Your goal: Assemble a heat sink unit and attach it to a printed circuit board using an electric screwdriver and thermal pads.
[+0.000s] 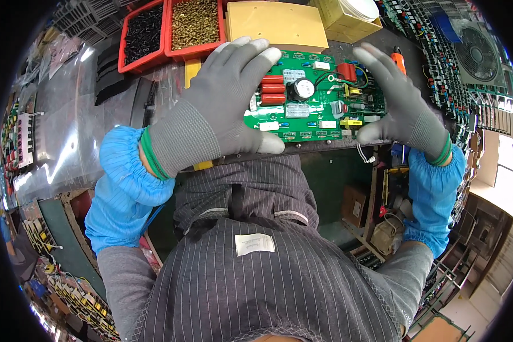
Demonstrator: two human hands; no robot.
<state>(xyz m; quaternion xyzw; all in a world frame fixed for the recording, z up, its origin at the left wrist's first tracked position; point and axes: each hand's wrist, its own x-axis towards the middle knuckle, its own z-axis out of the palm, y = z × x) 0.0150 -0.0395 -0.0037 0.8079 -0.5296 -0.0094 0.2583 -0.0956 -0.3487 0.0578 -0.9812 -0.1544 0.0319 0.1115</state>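
A green circuit board (318,126) lies at the front of the dark bench. It carries red cylinders, a round black component with a white top, white blocks, yellow transformers and looped wires. My left hand (222,105), in a grey glove with pale fingertips, spans its left end, the thumb at the near edge and the fingers at the far edge. Gloved the same way, my right hand (402,97) spans the right end, its thumb by the near corner and its fingers at the far side. Both hands hold the board between thumb and fingers; their palms hide its ends.
Behind my left hand stand red bins of black screws (147,35) and brass-coloured fasteners (195,25). A yellow cardboard stack (276,25) and an open box (347,23) lie behind the board. An orange-handled tool (398,58) stands beyond my right hand, near a fan (477,54) and rows of boards.
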